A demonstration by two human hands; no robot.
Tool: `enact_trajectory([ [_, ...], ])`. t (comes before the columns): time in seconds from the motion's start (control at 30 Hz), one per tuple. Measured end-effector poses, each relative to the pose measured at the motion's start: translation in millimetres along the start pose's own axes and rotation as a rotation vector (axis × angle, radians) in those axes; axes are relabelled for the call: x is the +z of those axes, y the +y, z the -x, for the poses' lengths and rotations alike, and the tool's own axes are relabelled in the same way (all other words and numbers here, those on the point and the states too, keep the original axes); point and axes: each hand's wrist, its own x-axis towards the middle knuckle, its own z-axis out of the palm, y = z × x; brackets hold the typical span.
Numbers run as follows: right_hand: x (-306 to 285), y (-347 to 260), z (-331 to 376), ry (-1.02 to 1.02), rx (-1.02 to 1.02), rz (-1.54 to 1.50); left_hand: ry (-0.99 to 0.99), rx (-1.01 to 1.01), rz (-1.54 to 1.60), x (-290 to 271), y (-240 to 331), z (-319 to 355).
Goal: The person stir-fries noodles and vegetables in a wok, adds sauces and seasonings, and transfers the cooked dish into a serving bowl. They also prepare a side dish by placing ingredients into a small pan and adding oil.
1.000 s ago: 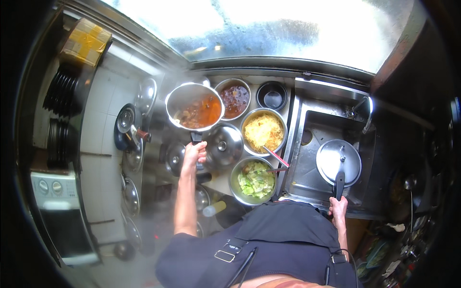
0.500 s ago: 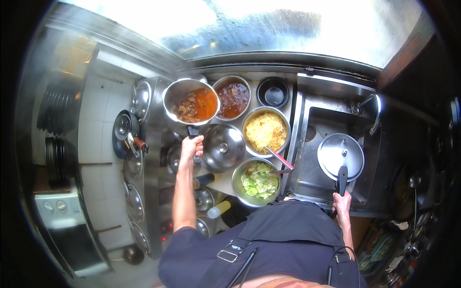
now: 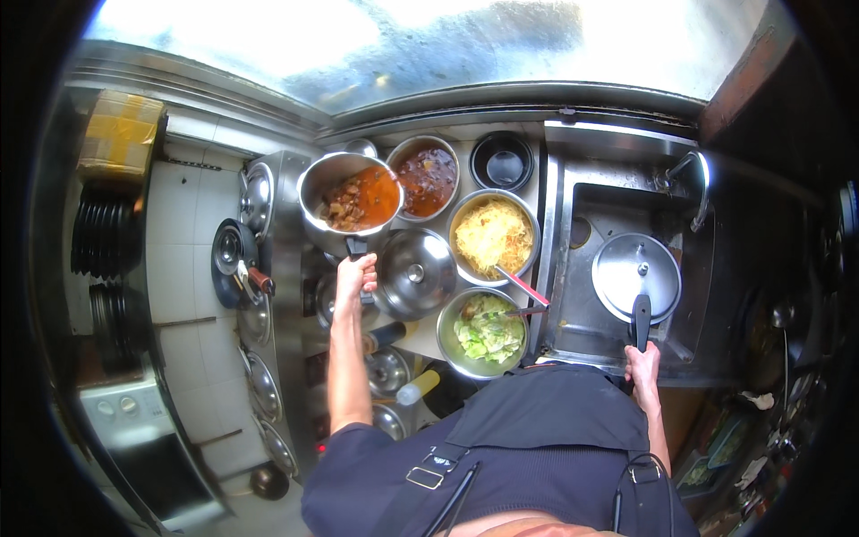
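Note:
My left hand (image 3: 357, 274) is wrapped round the black handle of a metal pressure cooker pot (image 3: 322, 174). Chunky brown pieces in orange-red broth lie inside the pot, which looks tilted to the right. In my right hand (image 3: 642, 362) is the black handle of a round pressure cooker lid (image 3: 612, 270), over the sink (image 3: 564, 282). Right beside the pot stands a metal bowl (image 3: 458, 179) of dark red stew, its rim partly behind the pot. Next to my left hand rests a domed steel lid (image 3: 403, 291).
A metal bowl (image 3: 534, 224) of yellow shreds holds a red-handled utensil (image 3: 523, 285). Nearer me is a bowl (image 3: 445, 345) of chopped green leaves, with tongs or a similar utensil. Black bowls (image 3: 479, 166) stand at the back. A faucet (image 3: 702, 188) rises over the sink. Several lidded pots line the left.
The view has shifted slightly. Both hands keep their grip on the pot and the pressure cooker lid, and the pot seems a little more tilted.

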Motion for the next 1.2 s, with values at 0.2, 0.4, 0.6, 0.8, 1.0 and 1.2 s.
enact_trajectory([
  [0.2,0.4,1.1,0.6,0.001,0.018,-0.011,0.015,0.005,-0.024,2.0,-0.1,1.8],
  [0.4,1.5,4.7,-0.8,-0.002,0.032,-0.006,0.006,0.005,-0.029,0.3,-2.0,-2.7],
  [0.6,2.0,4.2,0.2,-0.013,0.016,-0.025,0.009,-0.009,-0.032,-1.3,-2.9,-6.0],
  [0.8,3.6,3.9,0.3,-0.002,0.023,-0.003,0.013,-0.006,-0.039,-0.3,-1.0,-2.7],
  [1.0,4.8,4.2,1.5,-0.018,0.019,-0.013,0.012,-0.01,-0.04,2.0,0.6,0.0],
  [1.2,8.5,0.0,7.0,-0.026,0.03,0.012,0.013,-0.008,-0.057,1.3,0.6,-1.1],
])
